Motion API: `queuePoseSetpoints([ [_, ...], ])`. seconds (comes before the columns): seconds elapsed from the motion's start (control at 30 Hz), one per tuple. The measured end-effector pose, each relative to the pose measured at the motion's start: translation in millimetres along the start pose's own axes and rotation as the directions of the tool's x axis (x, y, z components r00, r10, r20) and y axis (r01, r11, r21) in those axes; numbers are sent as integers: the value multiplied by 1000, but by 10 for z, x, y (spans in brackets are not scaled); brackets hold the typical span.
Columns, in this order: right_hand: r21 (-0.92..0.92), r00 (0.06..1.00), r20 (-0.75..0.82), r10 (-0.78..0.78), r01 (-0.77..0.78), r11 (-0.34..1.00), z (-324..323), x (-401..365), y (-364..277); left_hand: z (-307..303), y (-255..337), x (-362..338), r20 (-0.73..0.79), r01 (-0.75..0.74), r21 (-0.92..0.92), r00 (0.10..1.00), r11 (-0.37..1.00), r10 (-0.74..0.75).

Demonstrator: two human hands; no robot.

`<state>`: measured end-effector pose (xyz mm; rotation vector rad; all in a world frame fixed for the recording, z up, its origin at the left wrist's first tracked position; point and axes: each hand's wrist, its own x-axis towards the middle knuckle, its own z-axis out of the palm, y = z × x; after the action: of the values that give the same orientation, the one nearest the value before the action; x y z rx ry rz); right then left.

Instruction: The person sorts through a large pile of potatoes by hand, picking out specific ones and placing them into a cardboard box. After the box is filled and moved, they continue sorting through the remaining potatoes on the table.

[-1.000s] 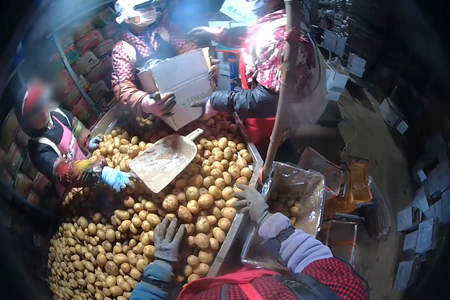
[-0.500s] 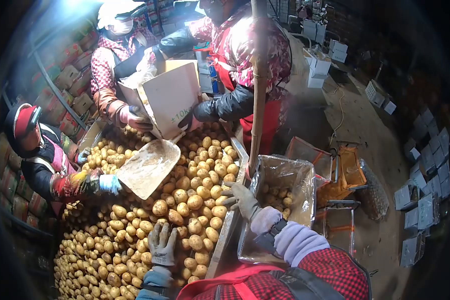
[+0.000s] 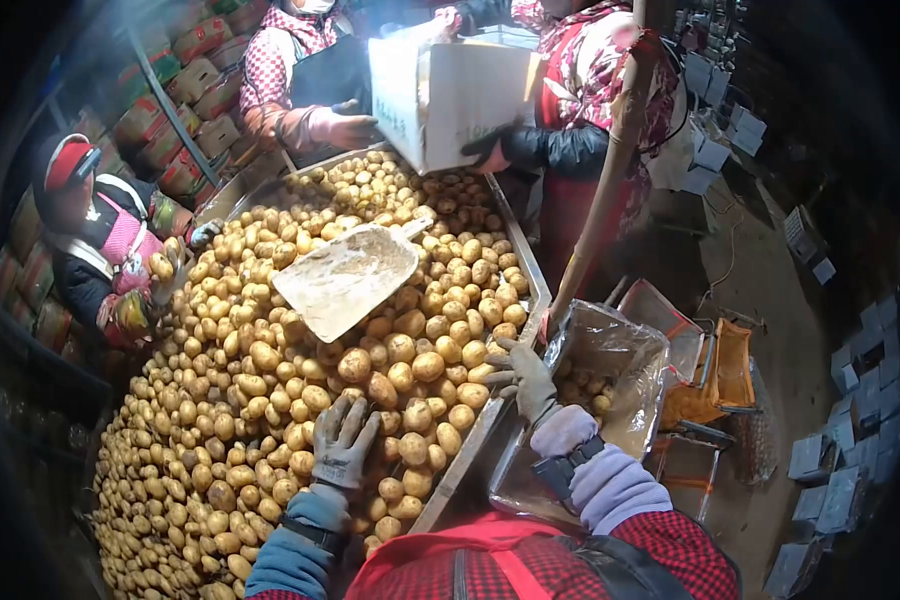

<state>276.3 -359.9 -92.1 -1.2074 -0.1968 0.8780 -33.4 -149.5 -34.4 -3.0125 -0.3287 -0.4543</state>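
Observation:
My left hand [image 3: 343, 442], in a grey work glove, lies palm down on the heaped potatoes [image 3: 210, 440], its fingers spread and nothing gripped. My right hand [image 3: 526, 382], gloved alike, is over the metal rim [image 3: 462, 462] of the potato bin, fingers apart and holding nothing. Just right of it stands a plastic-lined crate [image 3: 638, 395] with some potatoes at its bottom. A dirty white scoop [image 3: 350, 280] rests on the heap ahead of my left hand, its handle pointing away to the right.
Two co-workers hold a white cardboard box [image 3: 475, 105] above the bin's far end. A third person [image 3: 110, 240] stands at the left with potatoes at hand. A wooden pole [image 3: 610, 160] rises beside the right rim. Orange-framed crates [image 3: 735, 365] and white boxes [image 3: 835, 500] lie rightward.
The view has shifted, so the heap sits higher in it. The white box has been raised off the potatoes. The left co-worker's gloved hand has left the scoop's side. My hands stay open.

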Motion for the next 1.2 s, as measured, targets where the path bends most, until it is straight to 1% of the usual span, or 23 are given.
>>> queuePoseSetpoints([
  [0.1,-49,999,-11,-53,53,997,47,-62,-65,-50,38,9,19,35,-61,999,998,-34],
  [0.23,-49,999,-19,-31,30,998,52,-38,-78,-41,28,-2,20,36,-65,999,997,-34],
  [0.3,21,998,-53,41,-40,999,32,26,-49,-42,21,0,13,23,-49,1000,999,-22],
  [0.33,22,998,-54,41,-40,999,18,26,-21,-32,16,-6,14,22,-49,1000,999,-21],
  [0.4,32,999,-42,-23,24,999,16,4,5,-13,7,-11,-4,15,-53,1000,998,-16],
  [0.6,9,997,-75,26,-26,1000,66,-6,-55,-35,12,-11,17,20,-54,1000,998,-19],
  [0.73,14,998,-61,-6,6,1000,53,-8,-31,-29,13,-2,17,15,-31,1000,999,-15],
  [0.8,0,997,-73,20,-20,1000,46,9,-36,-31,45,17,-30,28,-61,999,998,-30],
  [0.83,-1,997,-73,21,-21,1000,45,3,-32,-36,54,28,-30,29,-62,999,998,-31],
  [0.9,-8,998,-61,-18,17,1000,54,-26,-39,-46,65,41,-63,23,-71,998,997,-28],
  [1.03,-14,998,-60,-12,12,1000,63,-62,-64,-12,38,53,-81,-8,-40,997,999,5],
  [1.2,-21,997,-44,-56,56,998,70,-80,-58,-20,50,49,-94,-7,-42,996,999,3],
])
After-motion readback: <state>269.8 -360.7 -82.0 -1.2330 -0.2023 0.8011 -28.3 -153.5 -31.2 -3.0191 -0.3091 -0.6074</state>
